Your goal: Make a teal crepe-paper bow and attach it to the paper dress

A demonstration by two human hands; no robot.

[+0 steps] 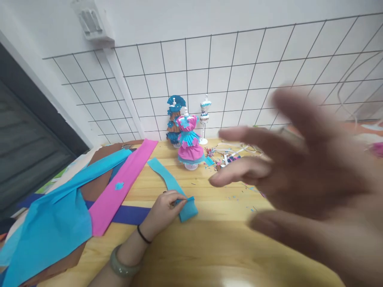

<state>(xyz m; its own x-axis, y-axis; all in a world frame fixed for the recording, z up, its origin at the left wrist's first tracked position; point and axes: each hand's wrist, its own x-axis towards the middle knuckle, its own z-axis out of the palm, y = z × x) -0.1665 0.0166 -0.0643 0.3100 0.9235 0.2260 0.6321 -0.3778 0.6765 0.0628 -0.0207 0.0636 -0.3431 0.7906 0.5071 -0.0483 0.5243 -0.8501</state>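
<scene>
One light-blue paper strip (171, 181) on the worktop (221, 247), mid-surface, toward the viewer from the back edge. Long axis slants: far end to the back left, near end to the front right, where a short part is turned up into a fold.

Left hand (169, 207): thumb and forefinger pinched on that fold, reaching in from the front left; the rest of the strip runs away beyond the knuckles. Right hand (311, 175): raised on the right, blurred, close to the lens, fingers spread and thumb well apart from them, nothing seen in it. Hands apart. Left is plainly the nearer, in contact; from the right hand the strip lies off to the left and farther from the viewer, fold end closest.

Toward the worktop's left edge: a pink strip (131, 175) bearing a small blue flower (119, 186), over a dark-blue strip (131, 215), beside a large blue sheet (56, 223). Near the back edge: a pink-and-blue dress form (191, 153), a brown-and-blue one (173, 126) behind it, a white one (204, 115) to the right. Scraps (211, 152) lie just beside these.
</scene>
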